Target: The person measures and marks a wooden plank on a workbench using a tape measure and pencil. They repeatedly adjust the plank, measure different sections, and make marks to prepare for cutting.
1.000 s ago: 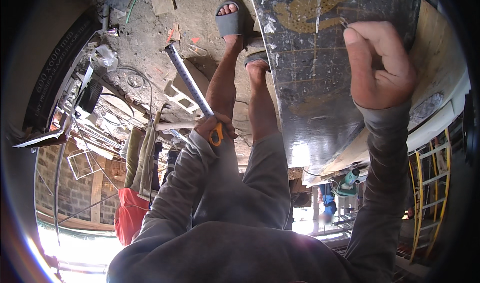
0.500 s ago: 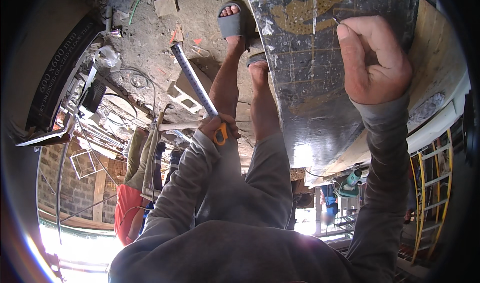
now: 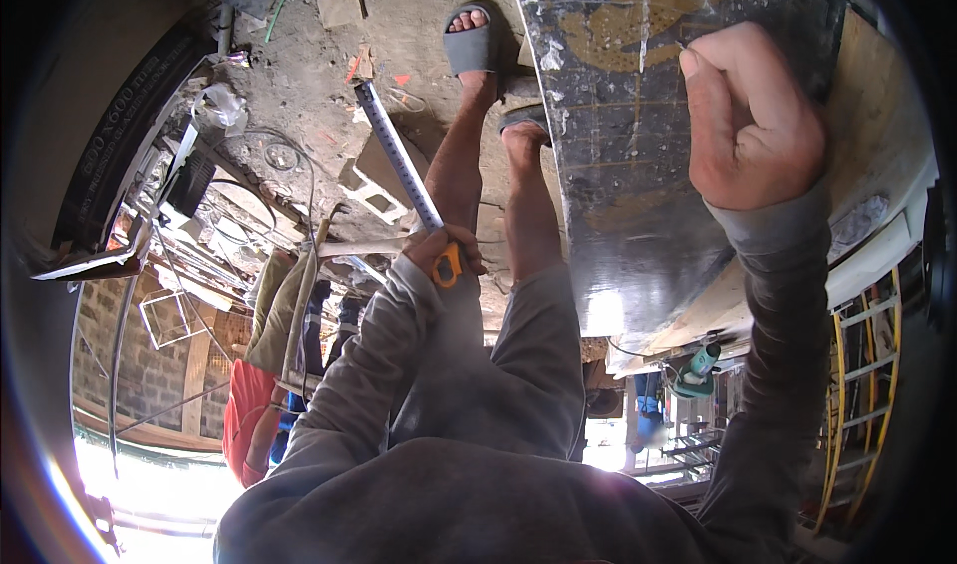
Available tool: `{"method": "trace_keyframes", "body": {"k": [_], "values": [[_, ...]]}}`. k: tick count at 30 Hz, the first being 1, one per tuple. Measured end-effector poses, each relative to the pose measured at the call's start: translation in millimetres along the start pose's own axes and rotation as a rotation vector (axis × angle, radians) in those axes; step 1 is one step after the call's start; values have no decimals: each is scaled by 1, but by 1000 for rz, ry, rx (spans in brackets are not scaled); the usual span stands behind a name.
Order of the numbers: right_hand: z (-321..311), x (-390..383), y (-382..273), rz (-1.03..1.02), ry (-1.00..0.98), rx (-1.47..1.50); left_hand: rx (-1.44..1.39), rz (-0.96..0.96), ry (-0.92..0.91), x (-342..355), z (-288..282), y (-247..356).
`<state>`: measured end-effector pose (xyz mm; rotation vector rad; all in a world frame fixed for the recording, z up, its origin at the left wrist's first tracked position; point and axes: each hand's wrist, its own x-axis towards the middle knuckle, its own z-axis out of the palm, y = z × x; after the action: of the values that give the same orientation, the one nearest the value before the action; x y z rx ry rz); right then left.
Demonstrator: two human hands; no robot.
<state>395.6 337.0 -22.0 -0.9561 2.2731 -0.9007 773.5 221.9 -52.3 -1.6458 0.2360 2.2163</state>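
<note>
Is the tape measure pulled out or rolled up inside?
Pulled out. The left hand holds the orange case while the tape measure blade sticks out long and straight toward the dusty ground.

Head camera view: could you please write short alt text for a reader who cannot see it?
Seen from above, a person's right hand rests as a fist on a dark metal sheet, while the left hand holds a tape measure with its blade extended. Below are sandalled feet on a dusty, cluttered floor.

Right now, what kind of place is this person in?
Probably a rough outdoor workshop or building site: a dirt floor strewn with rubble, a hollow concrete block, a brick wall, and a dark metal sheet being measured.
</note>
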Motion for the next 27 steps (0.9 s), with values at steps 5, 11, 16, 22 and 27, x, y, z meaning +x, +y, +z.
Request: {"method": "trace_keyframes", "body": {"k": [5,11,16,22,27], "values": [[-10,19,-7,-182,-134,-90,23,8,-11,0,-5,-1],[-49,18,65,-564,-59,-681,122,51,-33,-4,-8,1],[-42,6,18,39,40,-69,135,57,-22,-8,-16,-5],[-1,-9,0,34,36,18,37,18,-6,-3,-15,-13],[4,-7,5,54,-8,52,27,-3,18,-5,-15,-11]]}}
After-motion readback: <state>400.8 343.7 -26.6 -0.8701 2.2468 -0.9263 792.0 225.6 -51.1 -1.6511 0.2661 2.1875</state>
